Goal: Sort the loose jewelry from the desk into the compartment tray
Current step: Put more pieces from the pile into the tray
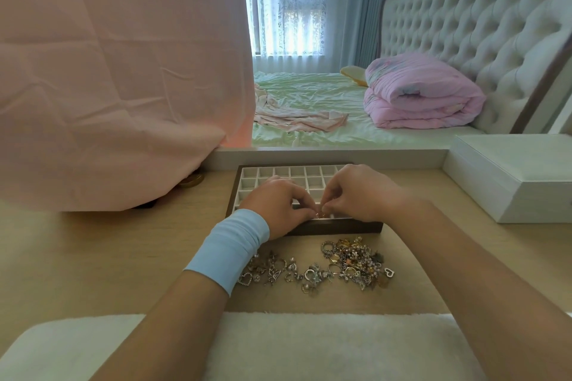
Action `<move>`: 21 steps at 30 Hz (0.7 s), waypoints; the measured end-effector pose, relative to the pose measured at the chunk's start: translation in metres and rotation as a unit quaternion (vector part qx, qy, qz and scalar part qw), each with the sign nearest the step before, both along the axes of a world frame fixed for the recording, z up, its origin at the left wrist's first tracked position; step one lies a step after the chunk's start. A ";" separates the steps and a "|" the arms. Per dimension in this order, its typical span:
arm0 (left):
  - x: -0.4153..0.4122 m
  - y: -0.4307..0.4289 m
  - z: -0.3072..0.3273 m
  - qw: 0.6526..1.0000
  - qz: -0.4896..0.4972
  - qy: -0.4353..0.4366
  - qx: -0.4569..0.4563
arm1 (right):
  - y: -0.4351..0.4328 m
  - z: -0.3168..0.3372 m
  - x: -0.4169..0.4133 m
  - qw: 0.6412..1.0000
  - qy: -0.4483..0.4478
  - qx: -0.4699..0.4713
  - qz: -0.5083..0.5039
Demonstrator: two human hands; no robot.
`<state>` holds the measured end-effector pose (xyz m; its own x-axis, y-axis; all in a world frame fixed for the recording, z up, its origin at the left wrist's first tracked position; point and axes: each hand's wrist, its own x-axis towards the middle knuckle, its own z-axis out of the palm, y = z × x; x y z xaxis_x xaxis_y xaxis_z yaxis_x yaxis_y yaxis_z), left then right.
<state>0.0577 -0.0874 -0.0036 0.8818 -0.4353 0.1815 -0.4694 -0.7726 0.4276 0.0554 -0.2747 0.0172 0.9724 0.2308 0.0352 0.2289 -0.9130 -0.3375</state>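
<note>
Trinket [320, 214] (shape unclear) is pinched between left hand [275, 206] and right hand [356, 192].

wear: wide light-blue band [228, 248] on left wrist, perhaps stretch cloth | forearms [464, 266]: bare

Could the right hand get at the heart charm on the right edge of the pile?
Probably yes, once freed: the right hand pinches a small gold piece with the left hand over the compartment tray. The heart charm lies uncovered, near its forearm.
</note>
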 end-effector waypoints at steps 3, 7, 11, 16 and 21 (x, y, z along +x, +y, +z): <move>0.001 0.000 0.000 1.000 -0.004 -0.002 -0.003 | -0.001 0.000 0.001 1.000 -0.012 0.020 -0.013; 0.000 0.000 0.000 1.000 -0.013 -0.009 0.000 | 0.000 -0.001 0.000 1.000 -0.026 0.007 -0.015; -0.001 0.000 0.001 0.999 -0.020 -0.025 0.013 | -0.002 0.003 0.000 1.000 -0.017 0.015 0.001; -0.003 -0.001 0.003 0.999 -0.024 -0.032 0.033 | 0.000 0.003 0.001 1.000 0.003 0.011 0.009; -0.012 0.000 0.002 0.997 -0.021 -0.054 0.059 | -0.003 0.010 -0.004 1.000 -0.019 0.009 0.017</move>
